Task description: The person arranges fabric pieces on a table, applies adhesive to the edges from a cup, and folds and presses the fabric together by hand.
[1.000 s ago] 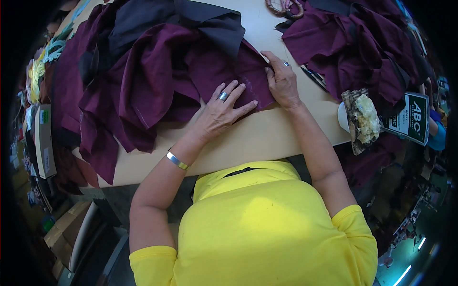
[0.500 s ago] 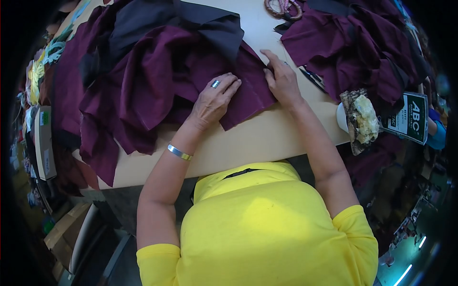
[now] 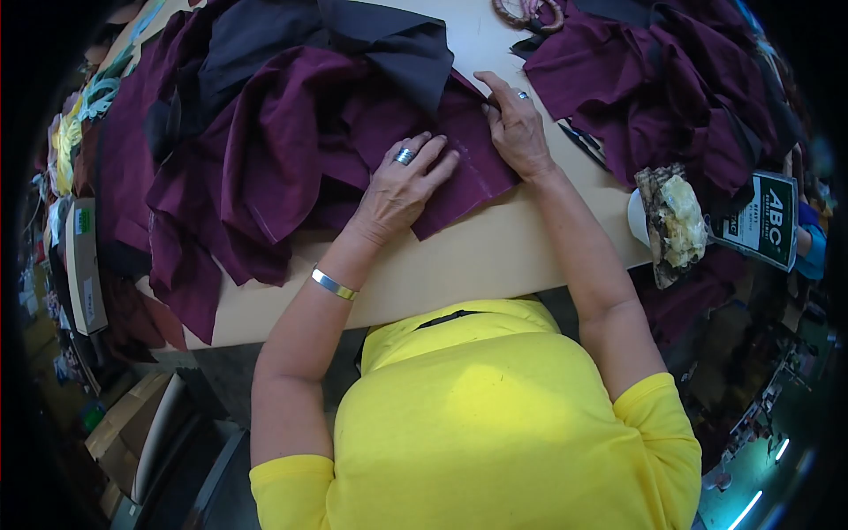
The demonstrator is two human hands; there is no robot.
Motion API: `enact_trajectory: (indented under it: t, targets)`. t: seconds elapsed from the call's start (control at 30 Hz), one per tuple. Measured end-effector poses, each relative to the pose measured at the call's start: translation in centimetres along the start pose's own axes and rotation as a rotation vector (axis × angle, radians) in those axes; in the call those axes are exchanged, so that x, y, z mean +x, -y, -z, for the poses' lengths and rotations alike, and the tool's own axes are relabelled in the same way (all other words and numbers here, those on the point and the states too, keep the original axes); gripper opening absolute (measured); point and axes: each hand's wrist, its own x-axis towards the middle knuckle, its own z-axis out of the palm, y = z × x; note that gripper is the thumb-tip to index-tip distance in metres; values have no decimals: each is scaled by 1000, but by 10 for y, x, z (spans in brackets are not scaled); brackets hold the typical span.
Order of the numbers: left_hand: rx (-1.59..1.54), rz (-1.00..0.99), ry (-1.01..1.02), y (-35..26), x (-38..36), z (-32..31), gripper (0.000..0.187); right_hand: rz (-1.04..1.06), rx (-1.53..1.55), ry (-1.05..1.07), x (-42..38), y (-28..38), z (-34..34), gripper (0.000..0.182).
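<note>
My left hand (image 3: 397, 193) rests on a maroon cloth piece (image 3: 455, 190), its fingers a little apart. A ring is on that hand and a metal bracelet (image 3: 334, 283) on the wrist. At the right edge of the same piece is my right hand (image 3: 518, 131), with the index finger stretched out and the thumb apart from it, touching the cloth's edge. Its lower fingers are partly hidden. A faint pale line runs across the cloth between the hands. Dark grey cloth (image 3: 393, 44) and rumpled maroon cloth (image 3: 274, 146) lie beyond and to the left.
More maroon cloth (image 3: 658, 88) is heaped at the right of the table (image 3: 389, 287). Dark slender tools (image 3: 583, 141) lie beside it. A can labelled ABC (image 3: 760, 221) and a crusted yellowish lump (image 3: 678, 221) stand at the right edge. A long box (image 3: 84, 265) is at left.
My left hand's fingers have spread and shifted slightly right. My right hand has moved up a little along the cloth's edge, and more of the pale line shows.
</note>
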Motion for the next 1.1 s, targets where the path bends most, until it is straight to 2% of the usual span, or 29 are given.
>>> enact_trajectory:
  t: [0.1, 0.23, 0.33, 0.4, 0.5, 0.6, 0.7, 0.83, 1.1]
  targets:
    - [73, -144, 13, -2, -4, 1, 46, 22, -15, 18, 1, -1, 1, 48]
    - [-30, -64, 44, 2, -2, 2, 45, 12, -30, 28, -1, 0, 1, 48]
    - [30, 21, -51, 9, 3, -3, 39, 15, 10, 14, -1, 0, 2, 49]
    - [17, -63, -49, 2, -2, -1, 35, 13, 73, 14, -4, 3, 5, 51]
    - [-22, -124, -34, -3, -5, 3, 31, -63, 90, 173, -13, 6, 11, 54]
    - [-59, -70, -51, 4, 0, 5, 33, -62, 60, 130, -4, 14, 12, 58]
    - [-108, -32, -88, 8, -4, -1, 38, -58, -69, 79, 6, 11, -1, 54]
    - [-94, -16, -74, 7, -3, -1, 44, 19, -62, 56, 6, 0, -13, 55]
    - [-31, -27, -23, 5, -2, -2, 39, -5, -13, -10, 3, -3, -8, 54]
